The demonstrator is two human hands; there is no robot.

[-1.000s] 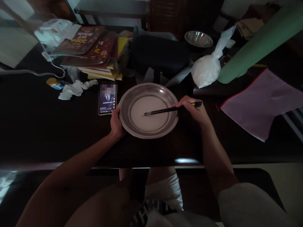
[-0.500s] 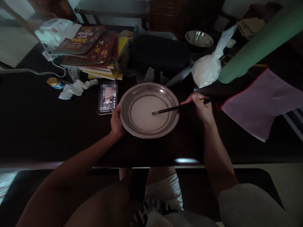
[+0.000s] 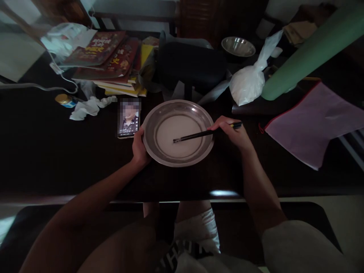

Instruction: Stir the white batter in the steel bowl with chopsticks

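A round metal bowl (image 3: 150,149) stands on the dark table, with a whitish layer (image 3: 170,131) covering its bottom. My left hand (image 3: 140,146) grips the bowl's left rim, thumb on the edge and the other fingers hidden beneath. Dark chopsticks (image 3: 199,134) are pinched in my right hand (image 3: 229,131) at the bowl's right side. Their whitened tips rest in the whitish layer, left of the bowl's middle. Just left of the bowl lies a phone (image 3: 129,125) with its screen lit.
Behind the bowl are a black case (image 3: 192,62), a tied bag of white powder (image 3: 247,85) and a second metal bowl (image 3: 238,46). Books (image 3: 113,57), crumpled tissue (image 3: 85,109) and a small jar (image 3: 65,100) lie left. A green cylinder (image 3: 307,57) and a pinkish cloth bag (image 3: 307,121) are right.
My right hand has moved left toward the bowl's rim, and the chopstick tips have shifted left and slightly nearer to me. My left hand keeps its hold on the bowl.
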